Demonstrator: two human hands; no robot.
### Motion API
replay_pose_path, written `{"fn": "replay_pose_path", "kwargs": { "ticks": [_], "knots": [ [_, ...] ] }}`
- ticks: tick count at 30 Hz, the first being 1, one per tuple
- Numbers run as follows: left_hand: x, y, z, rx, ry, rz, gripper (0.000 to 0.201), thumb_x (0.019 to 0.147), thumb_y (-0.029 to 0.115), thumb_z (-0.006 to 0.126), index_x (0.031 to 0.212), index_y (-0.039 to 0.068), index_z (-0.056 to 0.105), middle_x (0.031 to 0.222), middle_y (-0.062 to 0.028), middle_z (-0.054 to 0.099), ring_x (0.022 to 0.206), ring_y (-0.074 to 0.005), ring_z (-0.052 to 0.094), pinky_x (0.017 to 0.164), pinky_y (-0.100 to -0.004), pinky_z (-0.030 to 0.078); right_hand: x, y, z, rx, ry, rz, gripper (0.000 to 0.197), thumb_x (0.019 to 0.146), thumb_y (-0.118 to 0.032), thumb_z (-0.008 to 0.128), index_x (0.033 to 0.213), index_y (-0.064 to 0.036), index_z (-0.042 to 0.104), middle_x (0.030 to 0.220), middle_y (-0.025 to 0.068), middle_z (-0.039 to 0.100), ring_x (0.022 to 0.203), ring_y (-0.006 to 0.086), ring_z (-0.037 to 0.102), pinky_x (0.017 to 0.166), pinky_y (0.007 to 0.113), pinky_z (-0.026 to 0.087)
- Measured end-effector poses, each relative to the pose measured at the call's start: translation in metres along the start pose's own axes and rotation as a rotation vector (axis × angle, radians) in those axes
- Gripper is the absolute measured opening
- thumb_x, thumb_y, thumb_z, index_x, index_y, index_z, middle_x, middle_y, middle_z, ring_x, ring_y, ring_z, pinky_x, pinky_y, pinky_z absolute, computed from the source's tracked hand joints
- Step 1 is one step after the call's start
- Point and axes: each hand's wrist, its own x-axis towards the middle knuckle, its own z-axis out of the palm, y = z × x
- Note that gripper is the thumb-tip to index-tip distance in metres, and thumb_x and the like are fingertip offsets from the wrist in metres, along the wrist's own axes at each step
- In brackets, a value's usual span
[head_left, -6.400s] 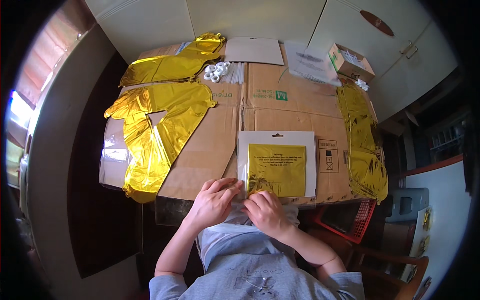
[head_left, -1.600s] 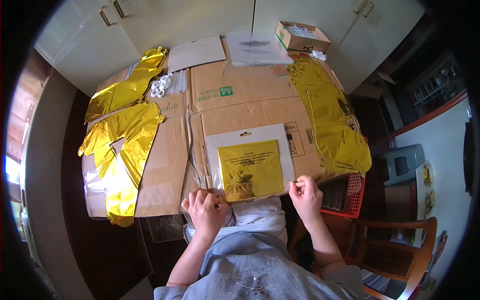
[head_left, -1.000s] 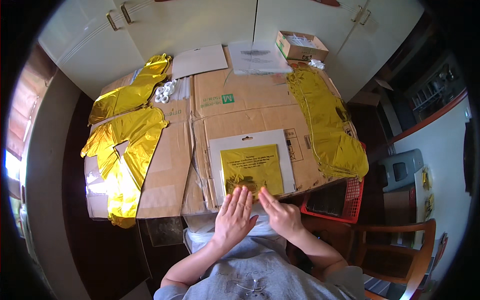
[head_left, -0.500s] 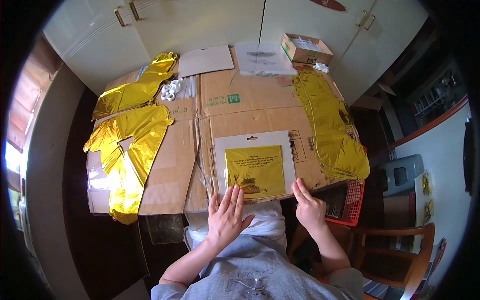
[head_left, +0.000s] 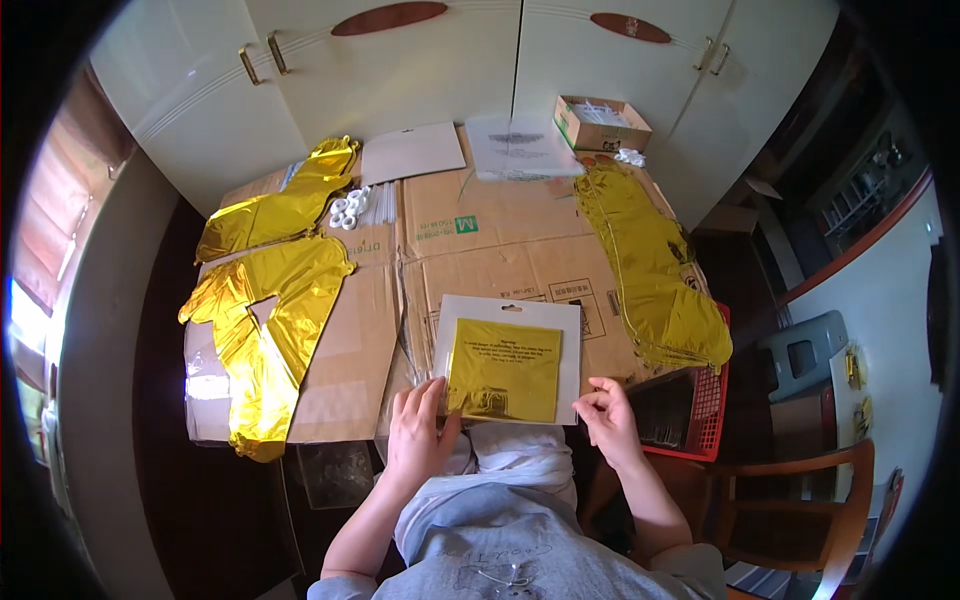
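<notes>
A white card [head_left: 570,345] with a hang hole lies at the table's near edge, its lower end hanging over. On it rests a folded gold foil packet [head_left: 505,370] with dark print. My left hand [head_left: 415,432] grips the card's lower left corner, fingers bent along its side and thumb near the bottom. At the lower right corner, my right hand [head_left: 610,422] pinches the card's edge between thumb and forefinger. Two gold foil balloons [head_left: 275,325] lie flat on the left of the table. Another gold foil balloon [head_left: 650,280] is spread out on the right.
Flattened cardboard [head_left: 490,245] covers the table. White tape-like rolls [head_left: 347,210] and thin white sticks [head_left: 384,203] lie left of centre. Along the back are a grey card [head_left: 413,153], a clear sheet [head_left: 522,148] and a small box [head_left: 602,128]. A red basket [head_left: 708,420] stands at right.
The card has shifted toward me over the table edge. My left hand moved from lying flat on it to its left corner; my right fingers closed on its right edge. The view tilted up.
</notes>
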Motion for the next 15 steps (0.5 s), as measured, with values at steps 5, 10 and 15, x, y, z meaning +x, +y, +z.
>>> {"fn": "replay_pose_path", "kwargs": {
  "ticks": [5, 10, 15],
  "knots": [
    [0.004, -0.006, 0.001, -0.028, 0.02, -0.109, 0.054, 0.078, 0.012, 0.072, 0.126, 0.0, 0.053, 0.115, -0.021, 0.058, 0.102, -0.0372, 0.058, 0.089, -0.0437, 0.049, 0.006, 0.008, 0.007, -0.058, 0.027, -0.11, 0.038, 0.09, -0.01, 0.069, 0.119, -0.0024, 0.046, 0.083, 0.0004, 0.054, 0.05, 0.004, 0.041, 0.044, 0.02, 0.033],
    [0.008, -0.005, 0.0, 0.003, -0.022, -0.144, 0.062, 0.076, 0.014, 0.074, 0.131, 0.002, 0.048, 0.11, -0.0202, 0.057, 0.099, -0.0353, 0.06, 0.084, -0.0428, 0.052, -0.01, 0.024, 0.001, -0.573, 0.183, -0.405, 0.036, 0.086, -0.012, 0.073, 0.109, -0.0009, 0.048, 0.084, 0.0047, 0.06, 0.052, 0.0065, 0.043, 0.05, 0.023, 0.039],
    [0.012, -0.003, -0.002, -0.076, -0.122, -0.239, 0.071, 0.076, 0.016, 0.073, 0.137, 0.001, 0.041, 0.111, -0.0211, 0.056, 0.102, -0.036, 0.059, 0.086, -0.0433, 0.05, -0.014, 0.009, 0.018, 0.126, 0.066, 0.032, 0.034, 0.09, -0.007, 0.067, 0.119, -0.0005, 0.05, 0.081, 0.003, 0.065, 0.05, 0.0038, 0.045, 0.045, 0.021, 0.038]
  ]
}}
